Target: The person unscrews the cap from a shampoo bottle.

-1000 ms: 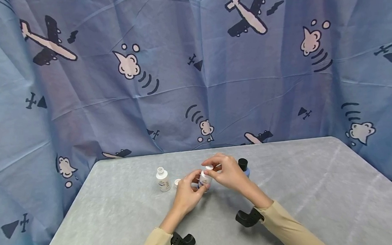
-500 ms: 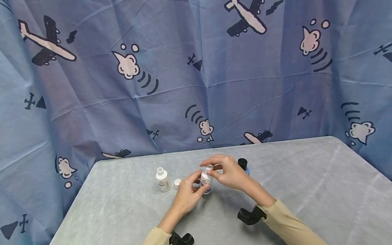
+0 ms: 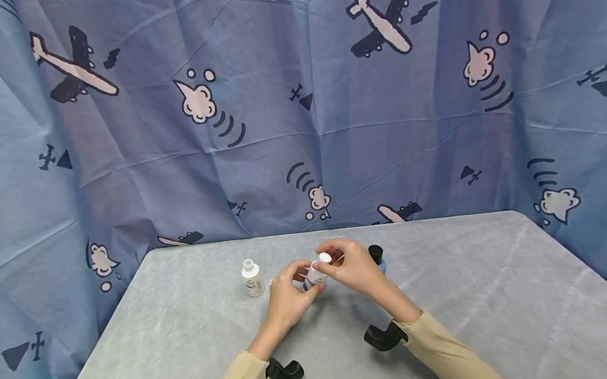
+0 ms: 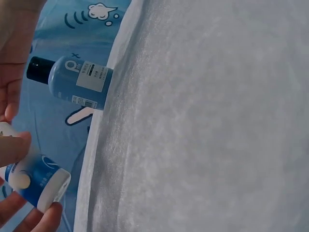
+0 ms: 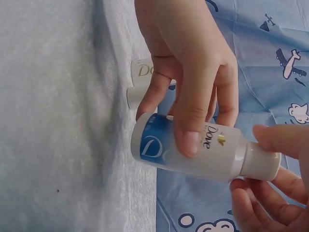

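Open white bottle (image 3: 251, 277): stood uncapped, left of centre on the grey table (image 3: 480, 294).
Left hand (image 3: 286, 296): curled around the small white-and-blue Dove bottle (image 3: 314, 275), held tilted at mid-frame.
Right hand (image 3: 355, 266): its white cap (image 3: 324, 258) is pinched by the fingertips.
Blue black-capped bottle (image 3: 378, 256): seen just behind the right hand.

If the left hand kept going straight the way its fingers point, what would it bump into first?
The left hand points up and to the right, toward the right hand. It already grips the small white bottle, so that comes first, and the right hand's fingers on the cap next, though depth is hard to judge.
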A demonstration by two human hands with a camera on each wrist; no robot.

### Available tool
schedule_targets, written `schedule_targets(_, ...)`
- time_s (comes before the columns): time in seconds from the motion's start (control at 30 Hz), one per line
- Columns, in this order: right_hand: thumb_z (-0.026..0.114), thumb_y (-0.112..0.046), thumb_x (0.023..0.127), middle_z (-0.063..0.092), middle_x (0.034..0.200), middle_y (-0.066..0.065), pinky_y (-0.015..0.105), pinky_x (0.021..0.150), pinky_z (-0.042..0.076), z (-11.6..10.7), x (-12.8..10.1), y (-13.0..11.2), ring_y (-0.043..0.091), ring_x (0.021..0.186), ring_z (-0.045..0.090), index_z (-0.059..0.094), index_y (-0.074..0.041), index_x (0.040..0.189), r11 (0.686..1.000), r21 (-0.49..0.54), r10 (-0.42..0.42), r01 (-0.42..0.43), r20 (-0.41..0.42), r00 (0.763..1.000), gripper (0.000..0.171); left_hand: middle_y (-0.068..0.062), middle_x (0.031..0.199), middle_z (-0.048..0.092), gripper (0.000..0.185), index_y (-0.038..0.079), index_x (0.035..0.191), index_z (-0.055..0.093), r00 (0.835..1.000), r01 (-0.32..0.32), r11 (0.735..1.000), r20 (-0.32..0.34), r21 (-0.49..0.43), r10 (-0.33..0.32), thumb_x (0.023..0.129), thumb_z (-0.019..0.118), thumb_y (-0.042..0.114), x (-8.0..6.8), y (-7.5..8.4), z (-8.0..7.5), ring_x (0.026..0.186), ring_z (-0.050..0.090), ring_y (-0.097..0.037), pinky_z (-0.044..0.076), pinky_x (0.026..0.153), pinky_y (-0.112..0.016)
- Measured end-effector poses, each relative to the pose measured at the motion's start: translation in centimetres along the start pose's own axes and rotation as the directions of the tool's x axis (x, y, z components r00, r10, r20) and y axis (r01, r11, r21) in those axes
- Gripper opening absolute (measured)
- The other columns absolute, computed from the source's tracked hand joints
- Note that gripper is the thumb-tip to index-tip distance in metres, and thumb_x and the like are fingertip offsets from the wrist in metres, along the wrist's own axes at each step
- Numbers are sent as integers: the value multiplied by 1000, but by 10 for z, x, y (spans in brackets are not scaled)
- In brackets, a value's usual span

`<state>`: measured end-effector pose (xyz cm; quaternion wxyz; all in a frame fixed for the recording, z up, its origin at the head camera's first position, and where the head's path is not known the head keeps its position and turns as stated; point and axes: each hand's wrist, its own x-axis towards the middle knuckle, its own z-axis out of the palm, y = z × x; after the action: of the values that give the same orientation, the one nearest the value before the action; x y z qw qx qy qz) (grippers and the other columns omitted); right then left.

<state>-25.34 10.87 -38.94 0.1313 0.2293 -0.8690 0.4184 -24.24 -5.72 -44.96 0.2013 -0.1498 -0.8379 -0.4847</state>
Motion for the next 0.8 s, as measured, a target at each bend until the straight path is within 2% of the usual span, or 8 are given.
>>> schedule_targets(0.1,79,-20,78,69,80,2,19,61,51,0,0,0,8,69,63,71,-6,97,1000,-27,4,-5,-29,1000,25,-3,84,70,40,12,103,68,1000,-12,1000,-16,10,12,68,84,22,0,0,1,75,65,-15,50,57,-17)
schedule_targets(0.3,80,-19,77,68,78,3,19,60,52,1,0,-2,8,66,63,72,-6,95,999,-37,-13,11,-50,999,24,-4,87,69,39,11,105,67,1000,-23,1000,-2,3,23,70,83,20,0,-2,3,76,66,-16,56,59,-26)
schedule_targets(0.4,80,-17,77,70,82,5,18,61,53,1,0,-2,10,67,65,72,-4,95,999,-35,-21,19,-42,999,23,-5,88,69,38,10,106,66,1000,-19,1000,24,-22,19,72,81,17,0,-2,3,78,66,-17,57,60,-29)
schedule_targets(0.6,78,-12,79,71,96,9,17,66,54,0,-1,-3,14,74,68,72,-5,97,999,-33,-36,36,-3,999,20,-7,91,69,36,9,109,65,996,-23,997,90,-74,29,76,79,13,-1,-4,2,82,67,-20,55,61,-20)
schedule_targets(0.8,74,-6,81,71,100,10,20,69,56,-1,-2,-3,19,81,69,72,-4,100,997,-34,-67,69,39,997,19,-13,95,69,36,5,113,64,991,-35,991,127,-127,51,79,76,10,-2,-5,2,87,68,-26,57,65,-22)
